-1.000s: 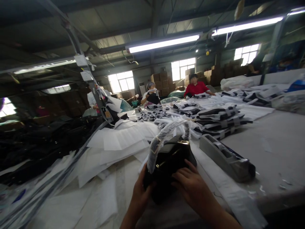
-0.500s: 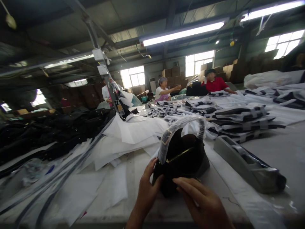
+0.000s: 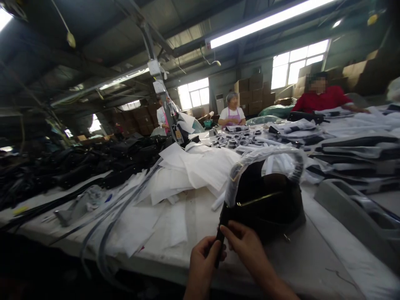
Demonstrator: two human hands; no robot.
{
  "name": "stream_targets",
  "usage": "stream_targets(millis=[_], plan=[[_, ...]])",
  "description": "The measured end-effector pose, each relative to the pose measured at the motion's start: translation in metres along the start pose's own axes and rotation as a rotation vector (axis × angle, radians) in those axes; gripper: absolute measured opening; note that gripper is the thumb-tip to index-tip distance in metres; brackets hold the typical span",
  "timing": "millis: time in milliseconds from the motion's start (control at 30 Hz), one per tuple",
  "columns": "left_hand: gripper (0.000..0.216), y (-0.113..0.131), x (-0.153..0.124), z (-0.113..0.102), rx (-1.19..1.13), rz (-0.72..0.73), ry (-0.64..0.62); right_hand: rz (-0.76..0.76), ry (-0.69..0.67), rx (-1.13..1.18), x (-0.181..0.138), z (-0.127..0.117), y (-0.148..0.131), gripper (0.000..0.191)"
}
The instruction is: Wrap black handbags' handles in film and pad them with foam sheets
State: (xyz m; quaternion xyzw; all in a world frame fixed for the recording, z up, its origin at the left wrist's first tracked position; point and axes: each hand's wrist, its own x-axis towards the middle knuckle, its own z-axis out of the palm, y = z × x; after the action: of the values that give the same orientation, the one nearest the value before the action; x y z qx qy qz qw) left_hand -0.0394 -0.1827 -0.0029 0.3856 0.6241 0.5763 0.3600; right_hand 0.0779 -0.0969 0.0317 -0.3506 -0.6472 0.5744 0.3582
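A black handbag [image 3: 271, 216] stands on the table in front of me, its top open and a gold-coloured zip [image 3: 259, 198] running across the dark inside. Clear plastic wraps its arched handle [image 3: 233, 183]. From the bag's left side a narrow black strap [image 3: 223, 220] hangs toward me. My left hand [image 3: 204, 258] is closed around the strap's lower end. Just above it, my right hand [image 3: 243, 243] pinches the same strap between thumb and fingers. A small metal fitting [image 3: 286, 237] shows near the bag's lower right.
White sheets [image 3: 200, 166] lie left of the bag, with grey strips [image 3: 106, 233] hanging over the table edge. A grey tape dispenser [image 3: 353, 221] stands at right, below stacked wrapped pieces [image 3: 359, 154]. Black bags [image 3: 93, 162] are heaped far left. Co-workers [image 3: 233, 114] sit across the table.
My hands have moved from the bag's near side to the strap at its left end and now grip it. The view has swung left, so the bag appears farther right.
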Motion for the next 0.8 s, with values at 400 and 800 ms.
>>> stream_targets(millis=[400,800], plan=[[0.054,-0.001,0.046,-0.144,0.654,0.06,0.475,0.095,-0.043,0.05,0.004,-0.004,0.004,0.044],[0.04,-0.018,0.095,-0.17,0.814,-0.059,0.459,0.076,-0.022,-0.031,0.002,-0.006,0.005,0.042]])
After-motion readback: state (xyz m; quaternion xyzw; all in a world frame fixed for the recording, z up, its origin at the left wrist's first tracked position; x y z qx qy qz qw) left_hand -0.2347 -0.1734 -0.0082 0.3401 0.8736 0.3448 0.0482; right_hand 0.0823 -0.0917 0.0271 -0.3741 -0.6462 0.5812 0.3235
